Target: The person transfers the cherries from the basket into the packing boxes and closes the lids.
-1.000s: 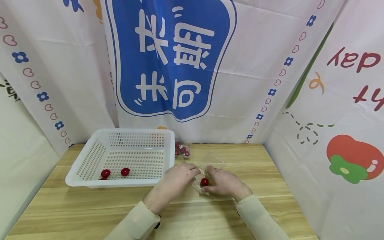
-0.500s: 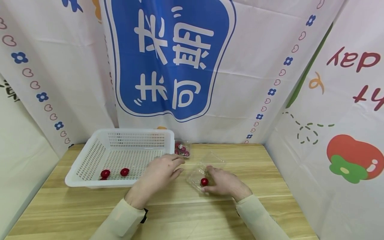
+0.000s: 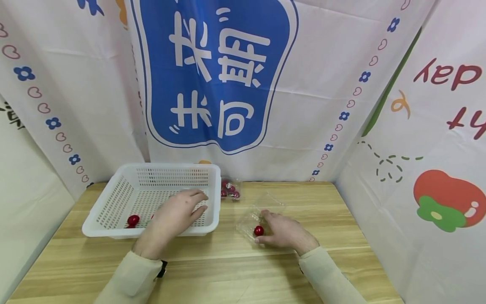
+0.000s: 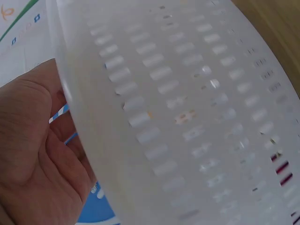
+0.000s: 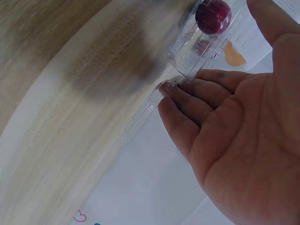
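My left hand (image 3: 172,213) is over the white plastic basket (image 3: 110,231), fingers loosely extended with nothing between them. In the left wrist view the perforated basket wall (image 4: 159,112) covers part of the fingers. Two shiny red round fruits (image 3: 133,220) show in the basket, one mostly hidden behind my left hand. On the table, my right hand (image 3: 284,230) holds an open clear plastic box (image 3: 247,220) from its right side, thumb at the near side and fingers at the lid hinge. One dark red round fruit (image 5: 213,16) lies inside it.
A second clear box (image 3: 236,185) with several dark red fruits stands behind, against the basket's right side. The wooden table (image 3: 235,274) ends at printed white cloth walls (image 3: 303,126) at the back and sides.
My left hand has left the clear box and moved left, across the basket's right rim to above the basket. The right hand and the box have stayed in place.
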A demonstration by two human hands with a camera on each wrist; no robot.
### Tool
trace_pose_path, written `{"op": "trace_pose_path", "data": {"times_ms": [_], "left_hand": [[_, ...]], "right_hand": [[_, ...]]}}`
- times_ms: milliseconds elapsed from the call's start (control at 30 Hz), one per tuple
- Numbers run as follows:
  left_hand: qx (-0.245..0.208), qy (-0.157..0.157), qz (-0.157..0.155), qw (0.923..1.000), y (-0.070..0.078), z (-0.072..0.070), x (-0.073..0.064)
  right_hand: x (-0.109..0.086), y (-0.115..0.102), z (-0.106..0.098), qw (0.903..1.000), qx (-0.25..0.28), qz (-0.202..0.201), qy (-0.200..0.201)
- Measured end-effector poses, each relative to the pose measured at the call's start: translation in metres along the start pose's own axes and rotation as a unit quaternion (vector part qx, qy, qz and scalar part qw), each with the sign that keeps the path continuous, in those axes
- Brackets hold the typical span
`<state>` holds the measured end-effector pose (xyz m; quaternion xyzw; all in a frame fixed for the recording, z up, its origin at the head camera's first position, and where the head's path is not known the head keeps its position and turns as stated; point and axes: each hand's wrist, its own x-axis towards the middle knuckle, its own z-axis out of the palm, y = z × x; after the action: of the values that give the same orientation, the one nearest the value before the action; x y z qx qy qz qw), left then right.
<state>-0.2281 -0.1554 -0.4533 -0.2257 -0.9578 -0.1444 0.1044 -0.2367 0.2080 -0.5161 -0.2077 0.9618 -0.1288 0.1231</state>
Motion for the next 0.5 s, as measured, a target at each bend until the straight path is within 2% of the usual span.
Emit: {"op": "trace_pose_path", "data": {"times_ms": [333, 500], "left_hand": [[-0.005, -0.002, -0.037, 0.9993, -0.038, -0.004, -0.011], [-0.002, -0.023, -0.052, 0.9984, -0.054, -0.003, -0.015]], "right_hand": [[-0.001, 0.0, 0.0, 1.0, -0.002, 0.0, -0.003], [-0.001, 0.0, -0.001, 1.0, -0.002, 0.0, -0.002]]}}
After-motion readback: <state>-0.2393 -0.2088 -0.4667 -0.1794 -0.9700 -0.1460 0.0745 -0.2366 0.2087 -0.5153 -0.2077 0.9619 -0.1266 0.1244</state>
